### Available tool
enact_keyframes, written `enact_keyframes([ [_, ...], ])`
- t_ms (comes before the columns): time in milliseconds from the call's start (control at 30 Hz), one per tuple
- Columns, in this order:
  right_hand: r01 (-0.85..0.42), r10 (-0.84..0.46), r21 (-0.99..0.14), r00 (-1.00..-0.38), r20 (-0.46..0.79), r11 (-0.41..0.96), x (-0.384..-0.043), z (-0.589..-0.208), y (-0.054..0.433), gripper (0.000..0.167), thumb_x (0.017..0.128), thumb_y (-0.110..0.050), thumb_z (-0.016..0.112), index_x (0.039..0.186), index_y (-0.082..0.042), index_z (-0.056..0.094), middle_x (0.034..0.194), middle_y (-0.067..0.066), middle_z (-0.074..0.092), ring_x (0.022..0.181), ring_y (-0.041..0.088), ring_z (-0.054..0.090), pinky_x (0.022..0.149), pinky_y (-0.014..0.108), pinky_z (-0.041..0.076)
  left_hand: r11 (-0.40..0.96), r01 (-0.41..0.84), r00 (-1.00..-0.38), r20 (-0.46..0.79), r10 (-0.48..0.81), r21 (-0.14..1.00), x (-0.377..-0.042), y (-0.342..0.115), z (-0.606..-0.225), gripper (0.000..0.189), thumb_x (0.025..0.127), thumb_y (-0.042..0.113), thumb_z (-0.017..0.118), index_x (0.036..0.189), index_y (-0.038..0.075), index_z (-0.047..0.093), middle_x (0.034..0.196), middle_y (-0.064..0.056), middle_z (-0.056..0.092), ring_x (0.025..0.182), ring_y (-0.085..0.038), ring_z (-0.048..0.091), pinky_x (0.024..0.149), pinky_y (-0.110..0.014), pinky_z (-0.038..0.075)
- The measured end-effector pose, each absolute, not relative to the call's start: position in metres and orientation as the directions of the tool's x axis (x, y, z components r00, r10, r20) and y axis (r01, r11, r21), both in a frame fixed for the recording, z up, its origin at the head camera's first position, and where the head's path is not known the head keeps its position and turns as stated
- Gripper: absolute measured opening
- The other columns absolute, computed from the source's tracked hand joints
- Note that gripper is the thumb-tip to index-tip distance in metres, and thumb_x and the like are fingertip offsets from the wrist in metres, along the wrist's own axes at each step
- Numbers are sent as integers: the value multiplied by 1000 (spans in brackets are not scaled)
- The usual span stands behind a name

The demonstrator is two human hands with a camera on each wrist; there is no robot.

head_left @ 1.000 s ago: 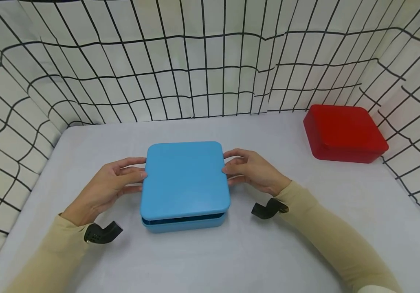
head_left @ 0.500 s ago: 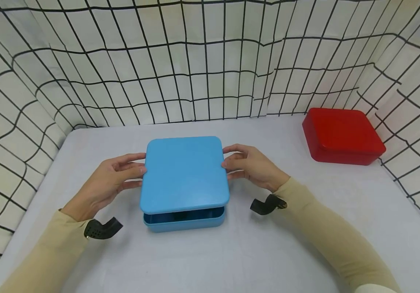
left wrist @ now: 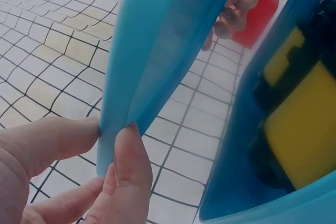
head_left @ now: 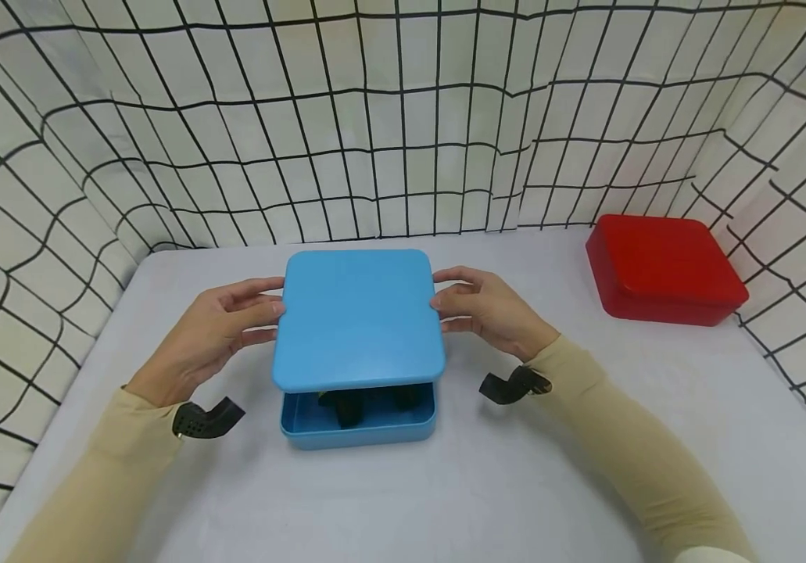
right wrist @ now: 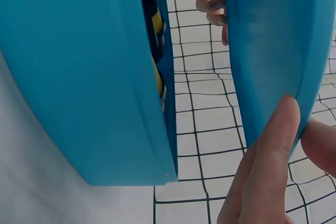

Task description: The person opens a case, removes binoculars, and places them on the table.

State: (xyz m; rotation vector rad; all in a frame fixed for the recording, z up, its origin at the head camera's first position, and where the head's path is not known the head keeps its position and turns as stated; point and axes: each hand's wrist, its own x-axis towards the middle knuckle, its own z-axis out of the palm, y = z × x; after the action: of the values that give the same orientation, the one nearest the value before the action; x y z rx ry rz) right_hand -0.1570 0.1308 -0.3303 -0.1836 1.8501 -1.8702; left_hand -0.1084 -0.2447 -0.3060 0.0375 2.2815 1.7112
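Between both hands a blue lid (head_left: 359,320) hangs clear above a blue box (head_left: 360,436), its near edge over the box's middle. My left hand (head_left: 223,328) pinches the lid's left edge between thumb and fingers. At the opposite edge my right hand (head_left: 490,313) pinches it the same way. Inside the box, black and yellow items (left wrist: 302,124) show in the left wrist view; in the head view the lid hides most of them. The right wrist view shows a gap between the lid (right wrist: 273,40) and the box wall (right wrist: 79,77).
A red box (head_left: 666,270) stands at the back right of the white table (head_left: 515,485). Black wire grid walls (head_left: 403,148) rise along the back and both sides. A dark strap-like piece sits on each wrist.
Both hands have lifted the lid off the box and moved it away from the person. The front opening has widened, and dark items inside now show. The box stays on the table.
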Motion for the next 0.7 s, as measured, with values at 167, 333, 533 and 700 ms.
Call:
enact_keyframes([
  [167, 239, -425, -971, -876, -227, 26, -162, -332, 130, 49, 99, -14, 67, 145, -11, 49, 111, 6, 65, 103, 21, 70, 90, 32, 61, 283, -151, -960, -209, 187, 947, -114, -244, -308, 72, 100, 38, 68, 159, 10, 38, 122, 12, 67, 107, -4, 71, 91, -20, 59],
  [333, 234, -437, -972, -875, -208, -5, -170, -333, 128, 49, 99, -15, 67, 145, -10, 49, 113, 6, 65, 103, 21, 70, 90, 31, 61, 252, -164, -962, -211, 173, 954, -121, -246, -309, 73, 99, 36, 70, 159, 10, 38, 118, 13, 70, 104, -4, 72, 89, -20, 60],
  [533, 251, -431, -968, -876, -218, -19, -176, -334, 127, 49, 99, -14, 68, 145, -10, 50, 113, 7, 66, 102, 20, 71, 88, 31, 62, 268, -167, -961, -217, 171, 949, -128, -247, -307, 74, 99, 38, 69, 160, 10, 37, 116, 15, 71, 102, -3, 72, 88, -21, 60],
  [700, 251, -430, -968, -875, -221, -15, -180, -336, 126, 49, 99, -13, 67, 145, -9, 50, 110, 6, 67, 100, 19, 72, 87, 30, 62, 301, -148, -962, -207, 177, 942, -132, -248, -307, 74, 99, 39, 69, 160, 11, 38, 117, 15, 70, 104, -3, 71, 89, -20, 59],
])
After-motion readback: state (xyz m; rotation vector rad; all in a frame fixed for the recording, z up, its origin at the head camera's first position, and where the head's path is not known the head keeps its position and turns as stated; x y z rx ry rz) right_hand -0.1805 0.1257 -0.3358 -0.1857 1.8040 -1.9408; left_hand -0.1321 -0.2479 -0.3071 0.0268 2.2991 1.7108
